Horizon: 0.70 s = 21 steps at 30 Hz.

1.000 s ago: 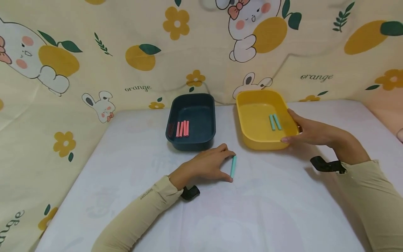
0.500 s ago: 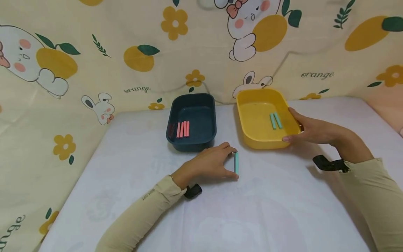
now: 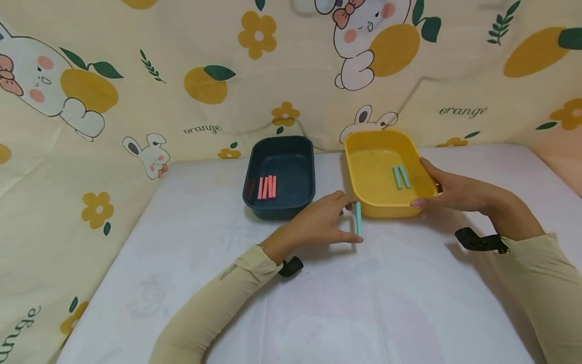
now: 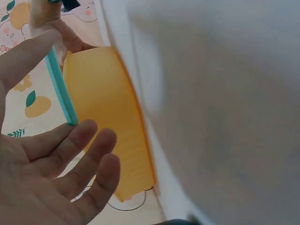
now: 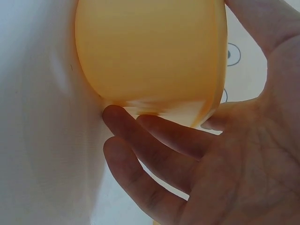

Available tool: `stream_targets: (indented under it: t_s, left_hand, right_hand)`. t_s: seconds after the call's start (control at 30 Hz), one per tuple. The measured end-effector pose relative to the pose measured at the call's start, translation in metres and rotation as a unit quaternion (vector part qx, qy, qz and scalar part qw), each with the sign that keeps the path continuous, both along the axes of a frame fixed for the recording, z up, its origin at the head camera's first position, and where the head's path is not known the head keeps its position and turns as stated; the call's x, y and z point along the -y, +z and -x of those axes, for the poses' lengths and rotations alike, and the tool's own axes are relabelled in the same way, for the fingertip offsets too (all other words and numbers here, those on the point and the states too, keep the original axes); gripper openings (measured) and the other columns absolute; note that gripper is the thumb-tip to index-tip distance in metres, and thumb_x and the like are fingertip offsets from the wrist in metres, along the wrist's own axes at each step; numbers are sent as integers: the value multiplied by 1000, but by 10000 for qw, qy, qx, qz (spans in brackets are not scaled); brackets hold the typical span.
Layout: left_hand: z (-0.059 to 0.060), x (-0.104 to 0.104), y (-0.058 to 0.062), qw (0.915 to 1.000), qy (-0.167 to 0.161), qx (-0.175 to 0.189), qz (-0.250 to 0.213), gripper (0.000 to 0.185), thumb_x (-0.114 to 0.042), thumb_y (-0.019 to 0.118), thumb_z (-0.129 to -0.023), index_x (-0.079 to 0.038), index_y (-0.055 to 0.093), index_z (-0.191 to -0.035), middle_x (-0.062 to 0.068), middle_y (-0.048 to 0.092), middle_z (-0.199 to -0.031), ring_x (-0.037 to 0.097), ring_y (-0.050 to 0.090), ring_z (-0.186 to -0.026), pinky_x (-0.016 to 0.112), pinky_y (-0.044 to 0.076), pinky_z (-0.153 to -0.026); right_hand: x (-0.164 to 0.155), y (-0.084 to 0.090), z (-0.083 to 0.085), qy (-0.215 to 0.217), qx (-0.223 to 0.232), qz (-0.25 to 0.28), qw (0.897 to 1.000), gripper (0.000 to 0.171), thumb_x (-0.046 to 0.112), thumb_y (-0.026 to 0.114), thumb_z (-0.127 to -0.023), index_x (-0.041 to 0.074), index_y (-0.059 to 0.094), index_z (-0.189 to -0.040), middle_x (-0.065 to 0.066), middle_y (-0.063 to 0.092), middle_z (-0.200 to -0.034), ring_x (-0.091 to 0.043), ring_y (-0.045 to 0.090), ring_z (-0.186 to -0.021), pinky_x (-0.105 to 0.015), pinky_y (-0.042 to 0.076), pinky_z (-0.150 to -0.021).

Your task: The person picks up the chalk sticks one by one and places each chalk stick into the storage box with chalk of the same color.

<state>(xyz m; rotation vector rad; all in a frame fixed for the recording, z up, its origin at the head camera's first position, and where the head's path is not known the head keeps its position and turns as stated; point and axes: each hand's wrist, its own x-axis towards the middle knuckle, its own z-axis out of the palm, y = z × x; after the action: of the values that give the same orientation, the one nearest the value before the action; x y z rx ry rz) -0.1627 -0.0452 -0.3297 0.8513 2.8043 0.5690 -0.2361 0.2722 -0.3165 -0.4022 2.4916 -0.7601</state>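
My left hand (image 3: pixel 318 222) pinches a short teal chalk-like stick (image 3: pixel 358 218) by its two ends, between thumb and forefinger. In the left wrist view the stick (image 4: pixel 61 86) shows a ridge along its length; the other fingers stay loosely bent. The stick is just in front of the yellow bin (image 3: pixel 382 211). Two more teal sticks (image 3: pixel 401 177) lie side by side inside that bin. My right hand (image 3: pixel 459 192) grips the bin at its right side, the thumb near the front corner. From the right wrist, several fingertips (image 5: pixel 115 115) are seen along the bin's wall.
Left of the yellow bin stands a dark blue bin (image 3: pixel 278 212) holding several pink sticks (image 3: pixel 267 187). Both bins are on a white-covered table (image 3: pixel 364 303), near a cloth backdrop (image 3: pixel 182 30) printed with rabbits and oranges. My left forearm (image 3: pixel 204 308) reaches across the front.
My left hand has moved right and away from me, bringing the teal stick toward the front of the yellow bin. My right hand keeps its hold on the bin.
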Motion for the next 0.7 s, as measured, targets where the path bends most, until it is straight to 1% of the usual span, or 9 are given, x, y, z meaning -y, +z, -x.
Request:
stream_targets:
  t_s: [0.13,0.2,0.3,0.37,0.43,0.5,0.7]
  left_hand:
    - [6,-6,10,9999,18,-82,-150,84,-57,78,-79,-16,47,-145,-4,57,-128,10,53,-116,26,51,-102]
    - [9,-9,15,9997,36,-108,-213,84,-56,78,-79,-15,46,-146,-4,57,-128,10,52,-116,27,50,-103]
    - [15,-13,19,9994,42,-149,-324,83,-55,77,-80,-15,46,-146,-3,57,-128,10,51,-115,24,49,-102]
    - [19,-15,18,9991,58,-183,-376,81,-54,77,-81,-14,47,-145,-2,57,-127,11,51,-113,23,49,-99]
    - [24,-17,16,9990,95,-236,-376,80,-53,78,-81,-13,48,-144,-1,58,-126,12,51,-111,23,49,-97]
    - [28,-19,13,9987,165,-317,-375,80,-53,78,-80,-12,50,-143,-1,60,-125,13,51,-111,22,48,-95]
    - [43,-24,9,9954,486,-599,-576,81,-55,79,-78,-12,52,-141,0,63,-126,18,45,-120,25,45,-99]
  right_hand:
    - [-2,-3,0,7,-39,30,10000,116,45,69,-90,19,-23,-155,-32,14,-157,-47,26,-129,-79,17,-108]
    - [-2,-3,0,-2,-21,60,10000,116,45,70,-90,20,-23,-155,-32,9,-159,-49,23,-131,-79,15,-108]
    - [-2,-4,1,-19,14,73,10000,117,45,70,-90,20,-24,-155,-33,1,-161,-51,18,-135,-79,13,-109]
    - [-2,-4,1,-16,33,111,9999,117,44,70,-90,20,-24,-155,-33,0,-161,-51,17,-135,-79,12,-109]
    - [-2,-5,1,12,29,157,9999,116,43,70,-90,20,-23,-155,-32,5,-160,-49,20,-132,-79,13,-109]
    - [-2,-5,0,35,14,165,9999,116,43,70,-90,20,-23,-156,-32,6,-160,-48,21,-131,-78,14,-109]
    - [-2,-5,2,52,-86,117,9999,115,43,70,-91,21,-23,-156,-32,7,-160,-48,22,-132,-78,16,-109]
